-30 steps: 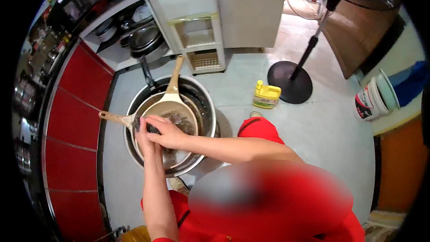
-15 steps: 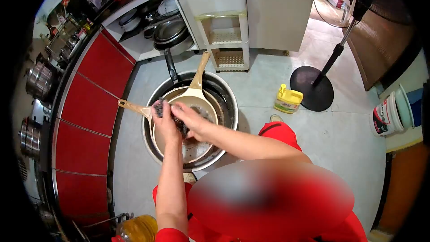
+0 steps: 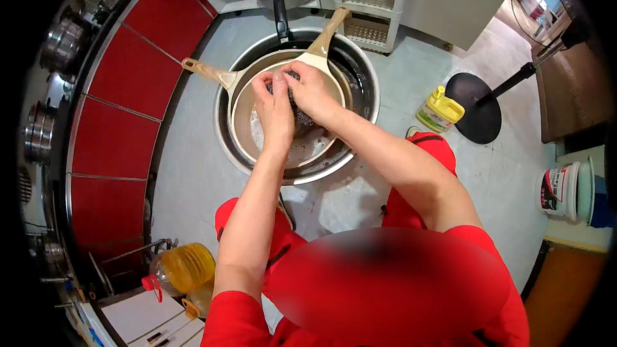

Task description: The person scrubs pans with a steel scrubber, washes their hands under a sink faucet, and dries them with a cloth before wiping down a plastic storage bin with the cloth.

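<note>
My left hand (image 3: 276,110) and my right hand (image 3: 315,95) are closed together around a dark, mesh-like steel wool scrubber (image 3: 303,115), which partly shows between and below the fingers. Both hands are above the inner cream pan (image 3: 257,132), whose wooden-look handle (image 3: 331,29) points up and away. It is nested in another cream pan, whose similar handle (image 3: 209,72) sticks out to the left. Dark specks and wet marks lie on the inner pan's bottom. Both pans sit in a wide metal basin (image 3: 371,99) on the floor, with a black-handled pan (image 3: 281,16) under them.
On the floor to the right are a yellow jug (image 3: 440,109) and a fan's round black base (image 3: 472,108). White buckets (image 3: 562,189) stand farther right. Red cabinets (image 3: 116,144) line the left, with oil bottles (image 3: 185,270) at lower left. A white shelf rack (image 3: 369,6) stands behind the basin.
The view has tilted and shifted, so the basin sits higher and farther right. Both hands still hold the scrubber, now pressed closer together above the inner pan.
</note>
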The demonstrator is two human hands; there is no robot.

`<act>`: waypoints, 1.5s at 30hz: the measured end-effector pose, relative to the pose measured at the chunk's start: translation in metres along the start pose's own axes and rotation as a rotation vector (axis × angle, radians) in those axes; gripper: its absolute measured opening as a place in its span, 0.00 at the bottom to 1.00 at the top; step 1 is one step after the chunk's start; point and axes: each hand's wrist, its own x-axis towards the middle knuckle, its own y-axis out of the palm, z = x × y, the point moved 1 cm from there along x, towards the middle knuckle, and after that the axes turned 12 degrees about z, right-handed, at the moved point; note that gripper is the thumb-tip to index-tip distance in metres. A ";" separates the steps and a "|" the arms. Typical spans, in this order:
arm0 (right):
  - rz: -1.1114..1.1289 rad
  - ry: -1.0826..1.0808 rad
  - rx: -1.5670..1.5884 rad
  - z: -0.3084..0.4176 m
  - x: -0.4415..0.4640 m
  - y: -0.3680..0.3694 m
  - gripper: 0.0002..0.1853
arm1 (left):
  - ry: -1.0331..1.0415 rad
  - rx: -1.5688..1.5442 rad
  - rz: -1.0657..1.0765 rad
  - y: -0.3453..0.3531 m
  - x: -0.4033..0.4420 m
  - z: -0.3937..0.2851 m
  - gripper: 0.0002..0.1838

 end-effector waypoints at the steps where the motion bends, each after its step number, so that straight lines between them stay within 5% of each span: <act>1: -0.005 -0.007 -0.056 0.002 0.000 0.001 0.14 | 0.035 0.002 -0.027 0.000 0.003 0.003 0.24; 10: 0.051 0.024 -0.180 0.010 0.004 -0.009 0.17 | 0.175 0.013 -0.042 -0.004 0.015 0.002 0.19; 13: 0.088 0.012 -0.227 0.001 0.002 -0.021 0.18 | 0.052 -0.007 0.210 -0.010 0.027 0.018 0.22; 18: 0.177 -0.024 -0.446 0.006 0.006 -0.064 0.18 | -0.113 -0.214 0.193 -0.034 0.027 0.027 0.20; 22: 0.207 -0.071 -0.466 0.019 -0.007 -0.094 0.14 | -0.072 -0.096 0.492 -0.040 0.002 0.024 0.17; 24: 0.221 -0.072 -0.519 0.009 -0.013 -0.109 0.15 | 0.060 0.240 0.743 -0.037 -0.019 0.020 0.19; 28: 0.211 -0.095 -0.561 0.000 -0.022 -0.129 0.15 | 0.162 0.502 0.818 -0.024 -0.050 0.009 0.26; 34: 0.460 -0.113 -0.622 0.004 -0.034 -0.116 0.26 | 0.325 0.603 0.675 0.012 -0.070 0.002 0.32; 37: 0.205 -0.120 -0.623 -0.006 -0.021 -0.126 0.24 | 0.333 0.714 0.591 0.030 -0.077 -0.019 0.39; 40: 0.224 0.085 -0.542 -0.006 -0.016 -0.136 0.22 | 0.443 0.732 0.509 0.052 -0.085 -0.020 0.43; 45: 0.315 -0.007 -0.515 -0.001 -0.012 -0.136 0.23 | 0.350 0.615 0.466 0.060 -0.094 -0.026 0.41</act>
